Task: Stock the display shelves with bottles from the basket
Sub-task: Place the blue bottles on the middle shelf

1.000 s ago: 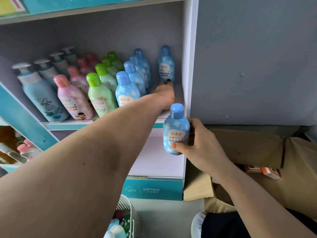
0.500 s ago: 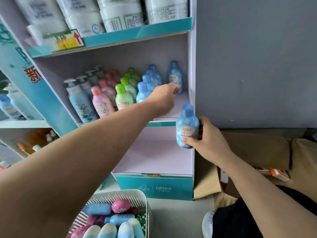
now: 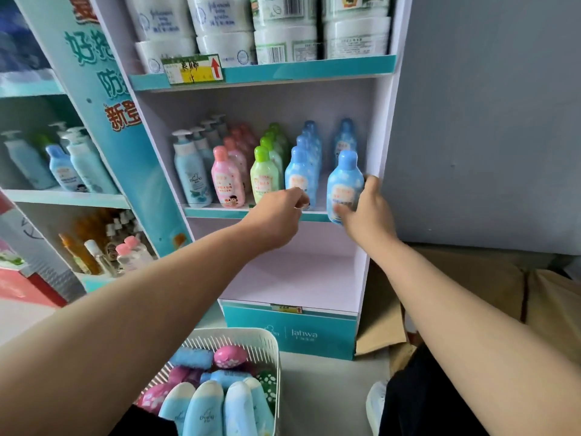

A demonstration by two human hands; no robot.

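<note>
Two bare arms reach toward a teal-trimmed display unit (image 3: pixel 317 336). Its middle shelf (image 3: pixel 220 213) carries rows of pump bottles (image 3: pixel 188 174), pink bottles (image 3: pixel 227 180), green bottles (image 3: pixel 265 177) and blue bottles (image 3: pixel 309 143), all left of the right grip (image 3: pixel 367 215). Below both grips, a white basket (image 3: pixel 274 344) on the floor holds more bottles (image 3: pixel 204 407) lying on their sides, so much stock appears left to shelve. The right grip is wrapped round a blue bottle (image 3: pixel 345 187), held upright with its base at the shelf's front lip, just beside the unit's right wall. Whether it rests on the shelf yet is unclear. The left grip (image 3: pixel 278 214), fingers curled, hovers before the front bottle (image 3: pixel 300 177) of the neighbouring blue row, and it cannot be told whether it touches or pinches anything. The likely risk is that letting go this near the lip tips the bottle off the edge. Pushing it in askew could also topple the row just left of the grip.
</note>
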